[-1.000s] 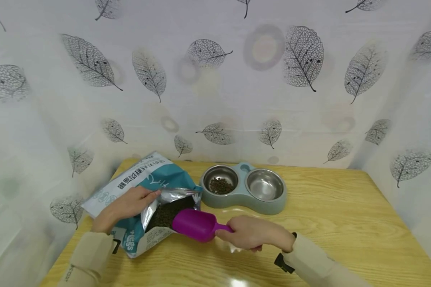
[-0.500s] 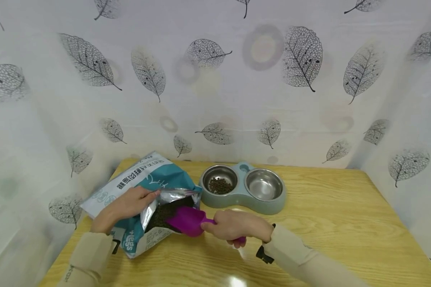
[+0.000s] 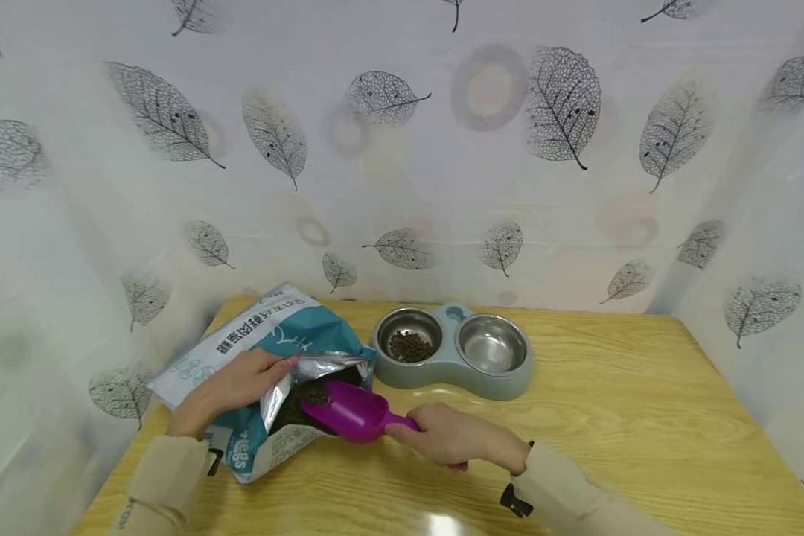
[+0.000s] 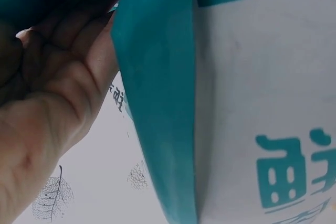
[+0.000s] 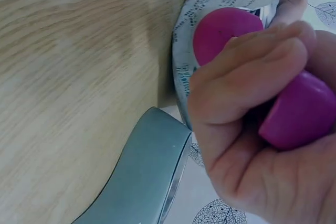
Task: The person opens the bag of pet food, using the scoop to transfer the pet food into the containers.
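Observation:
A teal and white bag of dry pet food (image 3: pixel 321 327) lies on its side, its mouth towards the right and front. My left hand (image 3: pixel 241 380) grips the upper edge of that mouth; in the left wrist view its fingers (image 4: pixel 79 72) reach behind the teal film. My right hand (image 3: pixel 445 433) holds a purple scoop (image 3: pixel 358 417) by the handle, curled round it in the right wrist view. The scoop's front end is inside the bag mouth, with some brown kibble (image 3: pixel 317 394) at its tip. More dark kibble fills the bag behind it.
Right of the bag stands a blue-grey double feeder (image 3: pixel 445 368) with two steel bowls. Brown kibble (image 3: pixel 410 348) covers part of the left bowl; the right bowl (image 3: pixel 494 350) shows bare metal. Leaf-patterned cloth (image 3: pixel 442 186) rises behind the wooden table (image 3: pixel 610 402).
The scoop has gone further left into the bag mouth, then its tip has come up with kibble in it. The right hand has eased back slightly. The left hand stays put.

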{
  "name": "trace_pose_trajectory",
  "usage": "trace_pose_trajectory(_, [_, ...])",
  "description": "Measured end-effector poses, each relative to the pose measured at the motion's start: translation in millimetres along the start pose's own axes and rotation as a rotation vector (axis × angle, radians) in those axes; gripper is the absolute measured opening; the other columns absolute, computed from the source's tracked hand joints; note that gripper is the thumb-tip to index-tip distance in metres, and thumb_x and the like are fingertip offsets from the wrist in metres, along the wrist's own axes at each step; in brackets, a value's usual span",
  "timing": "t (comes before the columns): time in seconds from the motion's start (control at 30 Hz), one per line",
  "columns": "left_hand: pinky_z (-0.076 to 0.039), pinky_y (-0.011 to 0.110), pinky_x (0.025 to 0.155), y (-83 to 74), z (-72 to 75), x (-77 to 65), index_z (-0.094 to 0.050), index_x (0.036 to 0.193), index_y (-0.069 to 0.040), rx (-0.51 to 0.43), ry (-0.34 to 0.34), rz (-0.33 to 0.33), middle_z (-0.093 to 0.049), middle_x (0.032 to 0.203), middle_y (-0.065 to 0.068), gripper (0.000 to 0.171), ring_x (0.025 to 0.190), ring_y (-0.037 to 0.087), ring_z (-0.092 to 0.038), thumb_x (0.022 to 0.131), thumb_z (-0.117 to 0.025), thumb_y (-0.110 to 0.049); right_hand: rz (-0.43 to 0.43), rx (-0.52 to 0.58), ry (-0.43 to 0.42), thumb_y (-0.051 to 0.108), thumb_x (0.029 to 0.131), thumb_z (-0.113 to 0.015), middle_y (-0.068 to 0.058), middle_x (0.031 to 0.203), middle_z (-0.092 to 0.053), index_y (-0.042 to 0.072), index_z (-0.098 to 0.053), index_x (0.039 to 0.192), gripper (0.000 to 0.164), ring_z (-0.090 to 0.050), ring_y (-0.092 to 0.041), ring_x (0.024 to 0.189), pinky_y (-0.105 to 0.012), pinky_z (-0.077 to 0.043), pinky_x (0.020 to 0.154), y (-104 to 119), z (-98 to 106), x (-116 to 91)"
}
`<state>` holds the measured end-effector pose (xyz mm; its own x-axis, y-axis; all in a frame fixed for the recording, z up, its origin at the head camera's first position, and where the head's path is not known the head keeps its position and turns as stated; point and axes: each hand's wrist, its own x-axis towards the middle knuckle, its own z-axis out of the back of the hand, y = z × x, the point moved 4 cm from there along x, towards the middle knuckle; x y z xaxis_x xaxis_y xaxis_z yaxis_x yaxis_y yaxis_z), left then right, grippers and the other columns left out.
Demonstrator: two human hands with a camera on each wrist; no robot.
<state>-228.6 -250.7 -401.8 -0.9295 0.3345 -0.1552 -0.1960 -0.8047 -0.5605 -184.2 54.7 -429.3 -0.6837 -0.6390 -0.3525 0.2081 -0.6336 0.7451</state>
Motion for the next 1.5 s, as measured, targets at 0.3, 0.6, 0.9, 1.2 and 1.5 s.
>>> trace_pose_trajectory(0.3, [-0.039,0.025,0.051,-2.5,-0.6,-1.7,-0.047,0.065,-0.017,0.004,0.004,-0.002,-0.037,0.058,-0.007,0.050,0.052,0.008,-0.040,0.111,-0.042,-0.035,0.087,-0.040,-0.069,0.052,0.104,-0.052,0.012,0.057,-0.042,0.020,-0.054,0.076,0.042,-0.038,-0.002,0.043,-0.017,-0.031,0.040,-8,-6,-4])
trace_pose_trajectory(0.6, [-0.038,0.025,0.050,-2.8,1.2,-1.9,-0.043,0.064,-0.018,0.019,-0.010,-0.005,-0.036,0.058,-0.008,0.050,0.052,0.007,-0.038,0.111,-0.042,-0.034,0.192,0.030,-0.140,0.049,0.106,-0.050,0.012,0.063,-0.044,0.019,-0.057,0.081,0.039,-0.034,0.001,0.051,-0.017,-0.031,0.047,-20,-8,-13])
trace_pose_trajectory(0.9, [-0.039,0.025,0.050,-1.0,-0.3,-0.5,-0.044,0.063,-0.018,0.023,-0.019,-0.020,-0.035,0.057,-0.009,0.050,0.050,0.006,-0.038,0.111,-0.043,-0.034,0.215,0.032,-0.260,0.046,0.107,-0.051,0.012,0.064,-0.044,0.017,-0.054,0.080,0.040,-0.036,0.003,0.052,-0.018,-0.034,0.046,-29,5,-19])
trace_pose_trajectory(1.2, [-0.038,0.025,0.050,-2.0,0.3,-0.1,-0.043,0.063,-0.019,0.025,-0.011,0.000,-0.035,0.058,-0.007,0.050,0.051,0.007,-0.039,0.111,-0.042,-0.033,0.170,0.016,-0.297,0.044,0.106,-0.053,0.010,0.063,-0.046,0.011,-0.062,0.092,0.037,-0.039,0.001,0.049,-0.017,-0.036,0.043,-33,28,-26])
trace_pose_trajectory(1.5, [-0.036,0.025,0.051,-0.4,0.5,-0.5,-0.042,0.063,-0.019,0.025,-0.005,0.004,-0.034,0.057,-0.007,0.051,0.051,0.008,-0.037,0.111,-0.042,-0.034,0.065,0.083,-0.305,0.036,0.107,-0.054,0.003,0.062,-0.050,0.008,-0.062,0.097,0.031,-0.043,-0.008,0.041,-0.023,-0.041,0.037,-40,69,-38])
